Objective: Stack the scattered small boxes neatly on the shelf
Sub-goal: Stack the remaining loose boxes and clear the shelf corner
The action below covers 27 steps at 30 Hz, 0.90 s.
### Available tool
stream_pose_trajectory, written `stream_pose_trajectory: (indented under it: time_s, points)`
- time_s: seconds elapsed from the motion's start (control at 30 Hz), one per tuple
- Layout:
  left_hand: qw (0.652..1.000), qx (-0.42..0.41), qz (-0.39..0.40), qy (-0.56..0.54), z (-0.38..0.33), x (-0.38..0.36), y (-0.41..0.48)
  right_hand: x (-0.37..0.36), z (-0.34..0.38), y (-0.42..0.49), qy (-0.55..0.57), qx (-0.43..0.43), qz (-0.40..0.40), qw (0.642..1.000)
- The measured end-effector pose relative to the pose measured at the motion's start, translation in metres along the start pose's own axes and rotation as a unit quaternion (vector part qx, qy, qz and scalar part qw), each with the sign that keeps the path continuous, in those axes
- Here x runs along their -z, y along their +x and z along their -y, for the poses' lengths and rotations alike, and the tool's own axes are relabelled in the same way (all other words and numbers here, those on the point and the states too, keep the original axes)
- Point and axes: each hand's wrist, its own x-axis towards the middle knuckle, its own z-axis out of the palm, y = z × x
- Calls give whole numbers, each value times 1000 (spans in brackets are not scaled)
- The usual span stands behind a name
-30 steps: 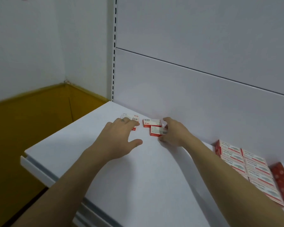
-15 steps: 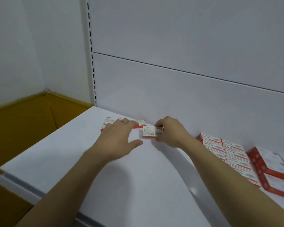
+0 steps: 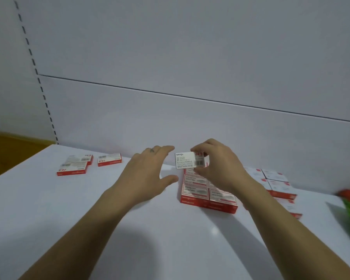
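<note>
**Operator:** State of each grip, and location of the work item?

**Technician:** The right hand [image 3: 220, 168] pinches one small box [image 3: 187, 160] at its right end only. The box is raised, label facing the camera, just above the rear of the stack [image 3: 206, 193]. The left hand [image 3: 148, 174] has no grip on anything. It hovers flat and spread above the shelf [image 3: 129, 239], just left of the stack.

**Operator:** Likely faults from here?

**Technician:** Three, by my judgement.
1. With a one-end pinch, the free end may swing or slip during lowering.
2. If released off-square, the box would overhang and spoil the row.
3. The right forearm crosses above the front row, so a dropped wrist could push those boxes out of line.

Also note that three loose boxes [image 3: 73, 168] lie well apart at the left and are not yet collected.
</note>
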Motion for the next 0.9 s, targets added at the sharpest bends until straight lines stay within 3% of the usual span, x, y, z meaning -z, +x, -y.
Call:
stream_pose_trajectory:
  time_s: [0.5,0.9]
  points:
    - [994,-88,-29,-52,-132,-69,13,46,-104,-86,64,-42,-39,996]
    - [988,-104,-80,-76,-159,-97,-5,25,-135,-122,183,-60,-74,978]
